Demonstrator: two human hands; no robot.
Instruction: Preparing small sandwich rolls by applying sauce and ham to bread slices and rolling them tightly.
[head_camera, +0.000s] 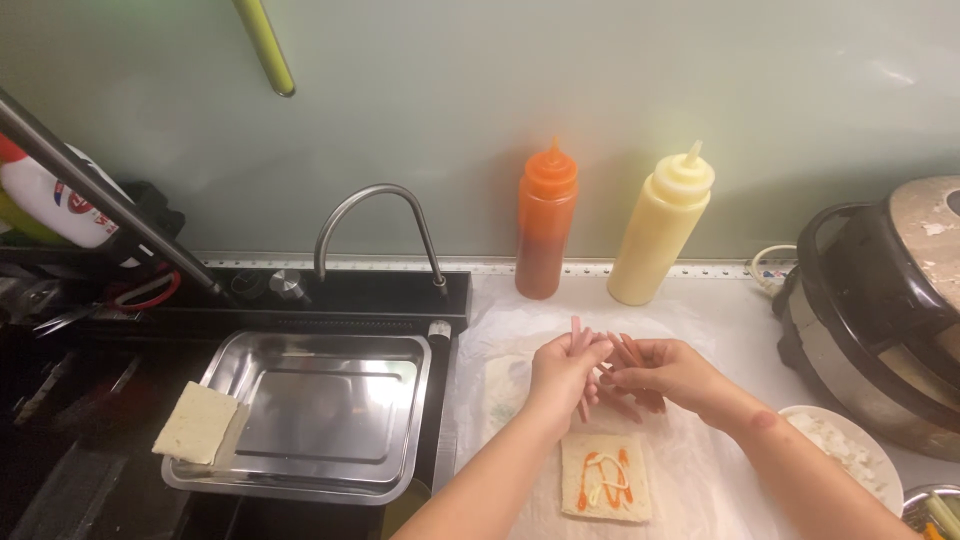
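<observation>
Sausage strips (600, 355) in both hands, sauce bottles (545, 225) behind.

Soft, warm indoor light falls from above, bright on the pale wall and the white desk (720, 300), while the left side beyond the sink sinks into deep shadow. The steel tray (320, 400) shows a dull sheen without harsh glare. Focus is slightly soft throughout, and straight lines bow near the edges.

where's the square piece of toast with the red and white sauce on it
In the head view, the square piece of toast with red and white sauce lies low and centre-right on the white paper sheet, just below both hands and right of the steel tray.
</observation>
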